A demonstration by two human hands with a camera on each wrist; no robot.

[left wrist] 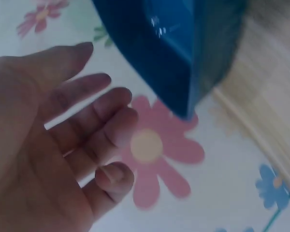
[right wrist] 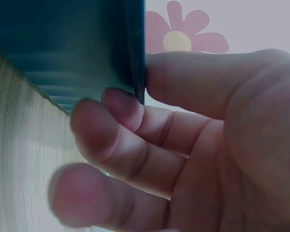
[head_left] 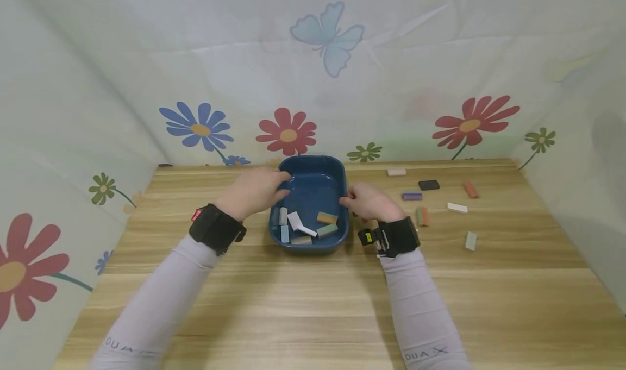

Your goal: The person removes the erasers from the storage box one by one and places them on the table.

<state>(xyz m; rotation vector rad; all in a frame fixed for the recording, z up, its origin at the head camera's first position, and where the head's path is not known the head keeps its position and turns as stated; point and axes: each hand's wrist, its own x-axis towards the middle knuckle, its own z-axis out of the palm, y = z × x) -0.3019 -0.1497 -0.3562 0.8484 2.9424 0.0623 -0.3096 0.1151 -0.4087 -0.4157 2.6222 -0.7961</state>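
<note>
A deep blue plastic basin (head_left: pixel 313 188) stands on the wooden table, with several small oblong blocks (head_left: pixel 326 230) in grey, white, green and orange lying in its near end. My right hand (head_left: pixel 369 200) pinches the basin's right rim between thumb and fingers; in the right wrist view the thumb (right wrist: pixel 193 82) lies inside the wall and the fingers curl on the outer side. Over the left rim hovers my left hand (head_left: pixel 256 192), its fingers loosely bent. The left wrist view shows that hand (left wrist: pixel 72 130) holding nothing, apart from the basin wall (left wrist: pixel 154 53).
To the right of the basin lie several loose blocks: a black one (head_left: pixel 429 185), a purple one (head_left: pixel 412 196), a white one (head_left: pixel 457 208), a pale green one (head_left: pixel 470 242) and others. A flower-printed sheet (head_left: pixel 371 104) hangs behind and along the table's sides.
</note>
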